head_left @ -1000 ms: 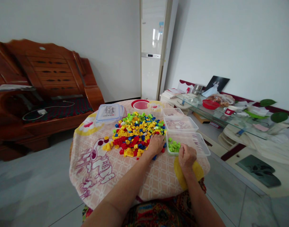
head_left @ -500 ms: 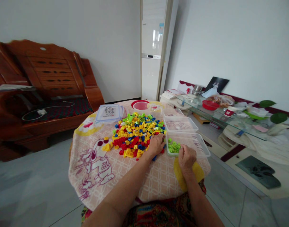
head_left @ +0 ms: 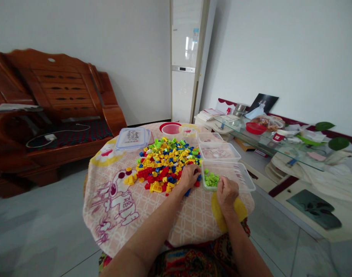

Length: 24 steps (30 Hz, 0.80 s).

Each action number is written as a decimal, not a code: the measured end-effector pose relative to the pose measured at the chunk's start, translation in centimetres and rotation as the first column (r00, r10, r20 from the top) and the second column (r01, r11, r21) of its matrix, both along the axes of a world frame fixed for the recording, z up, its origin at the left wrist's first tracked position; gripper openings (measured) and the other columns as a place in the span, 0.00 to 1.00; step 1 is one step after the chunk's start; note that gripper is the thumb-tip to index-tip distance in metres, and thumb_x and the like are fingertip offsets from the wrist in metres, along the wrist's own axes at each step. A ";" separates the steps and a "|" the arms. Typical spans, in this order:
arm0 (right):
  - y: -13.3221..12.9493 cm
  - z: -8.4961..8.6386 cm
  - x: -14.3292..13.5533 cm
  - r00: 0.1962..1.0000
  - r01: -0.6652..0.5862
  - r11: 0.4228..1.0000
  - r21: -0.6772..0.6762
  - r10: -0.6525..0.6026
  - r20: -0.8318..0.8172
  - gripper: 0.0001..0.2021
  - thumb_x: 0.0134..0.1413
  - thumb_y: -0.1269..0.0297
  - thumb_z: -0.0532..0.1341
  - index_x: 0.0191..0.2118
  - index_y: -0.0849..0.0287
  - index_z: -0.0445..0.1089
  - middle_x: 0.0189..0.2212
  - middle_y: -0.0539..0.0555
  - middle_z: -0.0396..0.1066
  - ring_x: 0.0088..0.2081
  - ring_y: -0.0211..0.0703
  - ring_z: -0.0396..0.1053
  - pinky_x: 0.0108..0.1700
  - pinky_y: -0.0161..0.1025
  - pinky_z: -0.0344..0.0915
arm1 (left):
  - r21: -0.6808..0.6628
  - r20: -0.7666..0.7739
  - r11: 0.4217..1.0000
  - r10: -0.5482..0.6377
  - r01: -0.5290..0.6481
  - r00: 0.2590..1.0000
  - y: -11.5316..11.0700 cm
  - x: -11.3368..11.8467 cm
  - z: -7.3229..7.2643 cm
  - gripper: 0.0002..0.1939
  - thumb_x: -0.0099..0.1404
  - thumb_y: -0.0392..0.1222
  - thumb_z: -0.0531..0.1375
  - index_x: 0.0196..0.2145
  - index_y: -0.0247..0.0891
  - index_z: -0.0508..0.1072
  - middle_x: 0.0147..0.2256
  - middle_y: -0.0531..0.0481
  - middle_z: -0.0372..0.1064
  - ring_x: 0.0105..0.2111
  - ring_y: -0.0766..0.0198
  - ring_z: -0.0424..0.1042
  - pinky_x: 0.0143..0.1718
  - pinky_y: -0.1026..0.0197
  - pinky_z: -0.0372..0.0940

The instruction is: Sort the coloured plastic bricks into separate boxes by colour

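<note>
A heap of small toy building bricks in yellow, red, blue and green lies mid-table. At its right edge is my left hand, fingers curled together; what they hold, if anything, is hidden. Beside it stands a clear plastic box with light green bricks gathered in its left part. My right hand is closed over the near wall of this box, its fingertips hidden from view.
Behind the near box sit a second clear box and a smaller one. Stacked lids lie at the table's back left, and a red round container at the back. A glass shelf with household items runs along the right.
My left hand has risen slightly from the bricks, its fingers drawn closer together near the box's left wall. My right hand has stayed at the box's near wall.
</note>
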State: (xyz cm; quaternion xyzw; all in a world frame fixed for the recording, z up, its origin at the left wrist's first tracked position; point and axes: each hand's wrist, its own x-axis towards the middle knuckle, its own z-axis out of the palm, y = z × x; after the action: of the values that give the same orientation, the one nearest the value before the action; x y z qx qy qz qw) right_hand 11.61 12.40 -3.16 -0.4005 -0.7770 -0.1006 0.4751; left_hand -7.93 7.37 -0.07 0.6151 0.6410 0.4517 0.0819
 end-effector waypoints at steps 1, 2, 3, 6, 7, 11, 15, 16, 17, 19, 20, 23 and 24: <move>0.0 0.0 0.0 1.000 0.004 1.000 0.003 -0.004 -0.003 0.13 0.62 0.67 0.51 0.35 0.61 0.73 0.26 0.55 0.74 0.29 0.44 0.66 0.39 0.40 0.56 | 0.033 0.019 0.999 0.015 -0.016 1.000 -0.2 0.0 0.2 0.07 0.57 0.28 0.59 0.31 0.37 0.73 0.31 0.51 0.73 0.33 0.65 0.70 0.39 0.63 0.65; 0.0 0.0 0.0 1.000 0.006 1.000 0.006 -0.006 -0.006 0.12 0.61 0.67 0.51 0.35 0.61 0.72 0.26 0.55 0.74 0.29 0.44 0.65 0.39 0.41 0.56 | 0.071 0.037 0.997 0.034 -0.037 0.999 -0.3 0.1 0.4 0.07 0.57 0.28 0.59 0.31 0.37 0.73 0.31 0.50 0.73 0.33 0.65 0.71 0.39 0.63 0.65; 0.1 -0.1 0.0 1.000 0.007 1.000 0.008 -0.007 -0.009 0.12 0.61 0.67 0.51 0.35 0.61 0.72 0.26 0.55 0.74 0.29 0.44 0.65 0.39 0.41 0.56 | 0.111 0.053 0.992 0.051 -0.056 0.997 -0.5 0.2 0.6 0.06 0.58 0.29 0.59 0.32 0.37 0.73 0.32 0.50 0.72 0.34 0.65 0.71 0.40 0.62 0.66; 0.1 -0.2 0.0 1.000 0.001 1.000 -0.015 -0.001 -0.008 0.12 0.61 0.67 0.51 0.35 0.60 0.72 0.26 0.55 0.73 0.29 0.45 0.65 0.39 0.41 0.55 | 0.212 0.080 0.976 0.026 -0.043 0.996 -0.7 0.8 1.0 0.05 0.62 0.32 0.58 0.34 0.38 0.74 0.34 0.49 0.73 0.37 0.63 0.72 0.44 0.60 0.67; 0.1 -0.3 0.0 1.000 -0.001 1.000 -0.027 0.000 -0.008 0.13 0.61 0.67 0.51 0.36 0.60 0.72 0.26 0.55 0.73 0.30 0.45 0.64 0.39 0.41 0.55 | 0.233 0.075 0.972 -0.012 -0.006 0.997 -0.7 1.1 1.0 0.06 0.63 0.33 0.57 0.35 0.38 0.74 0.36 0.48 0.74 0.39 0.63 0.72 0.45 0.59 0.67; 0.0 -0.3 0.0 1.000 -0.002 0.999 -0.047 0.002 -0.015 0.13 0.61 0.67 0.51 0.37 0.61 0.73 0.27 0.56 0.72 0.31 0.45 0.64 0.40 0.42 0.56 | 0.248 0.003 0.958 -0.148 0.142 0.989 -0.6 1.9 0.4 0.18 0.65 0.33 0.55 0.52 0.40 0.72 0.49 0.44 0.73 0.50 0.60 0.71 0.53 0.55 0.66; -0.1 -0.3 -0.1 1.000 0.008 0.999 -0.049 -0.009 -0.029 0.13 0.60 0.67 0.51 0.36 0.61 0.73 0.27 0.56 0.72 0.31 0.46 0.64 0.40 0.42 0.56 | 0.263 -0.024 0.962 -0.067 0.071 0.997 -0.9 1.3 0.2 0.22 0.65 0.32 0.54 0.56 0.40 0.69 0.53 0.43 0.71 0.55 0.59 0.68 0.57 0.52 0.64; -0.1 -0.3 -0.1 0.999 0.011 0.998 -0.057 -0.013 -0.036 0.13 0.60 0.67 0.51 0.36 0.61 0.73 0.27 0.56 0.71 0.31 0.46 0.64 0.40 0.42 0.56 | 0.261 -0.030 0.965 -0.019 0.027 0.999 -1.1 0.8 0.3 0.21 0.65 0.32 0.54 0.55 0.40 0.70 0.52 0.43 0.71 0.54 0.58 0.68 0.57 0.52 0.64; -0.2 -0.2 -0.1 0.999 0.012 0.998 -0.067 -0.014 -0.041 0.13 0.60 0.67 0.51 0.36 0.60 0.73 0.27 0.57 0.71 0.31 0.46 0.64 0.40 0.42 0.56 | 0.256 -0.037 0.966 0.041 -0.030 0.998 -1.4 0.1 0.6 0.21 0.65 0.32 0.54 0.54 0.40 0.71 0.51 0.44 0.72 0.53 0.58 0.69 0.56 0.52 0.65; -0.2 -0.2 -0.1 0.999 0.008 0.997 -0.078 -0.011 -0.041 0.13 0.60 0.67 0.51 0.36 0.60 0.73 0.27 0.57 0.71 0.32 0.46 0.64 0.39 0.42 0.56 | 0.246 -0.039 0.951 0.205 -0.189 0.978 -2.2 -1.8 1.2 0.19 0.64 0.34 0.55 0.52 0.39 0.72 0.49 0.43 0.73 0.51 0.57 0.71 0.55 0.52 0.65; -0.2 -0.2 -0.1 0.999 0.005 0.997 -0.080 -0.008 -0.038 0.13 0.60 0.67 0.51 0.36 0.61 0.73 0.27 0.56 0.71 0.32 0.46 0.64 0.39 0.42 0.56 | 0.241 -0.036 0.930 0.294 -0.277 0.955 -2.6 -3.1 1.5 0.18 0.64 0.35 0.56 0.51 0.38 0.73 0.48 0.43 0.73 0.50 0.56 0.71 0.55 0.51 0.65; -0.2 -0.2 0.0 1.000 0.010 0.997 -0.074 -0.012 -0.026 0.13 0.60 0.67 0.51 0.35 0.61 0.73 0.26 0.56 0.71 0.31 0.45 0.63 0.39 0.42 0.56 | 0.199 -0.033 0.837 0.526 -0.510 0.850 -4.2 -7.2 2.2 0.16 0.63 0.37 0.56 0.48 0.36 0.75 0.47 0.41 0.74 0.49 0.54 0.71 0.55 0.50 0.64; -0.2 -0.3 0.0 1.000 0.011 0.998 -0.068 -0.013 -0.023 0.13 0.60 0.67 0.51 0.35 0.61 0.73 0.26 0.56 0.71 0.31 0.45 0.64 0.39 0.42 0.56 | 0.171 -0.030 0.799 0.589 -0.577 0.807 -4.7 -8.5 2.3 0.16 0.62 0.37 0.56 0.47 0.36 0.75 0.46 0.41 0.74 0.49 0.54 0.71 0.55 0.51 0.64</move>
State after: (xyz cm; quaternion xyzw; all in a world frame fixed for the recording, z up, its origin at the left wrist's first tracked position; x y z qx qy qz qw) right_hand 11.63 12.25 -3.43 -0.4223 -0.7719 -0.0724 0.4696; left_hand -16.44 2.65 2.20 0.4103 0.7653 0.4774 -0.1347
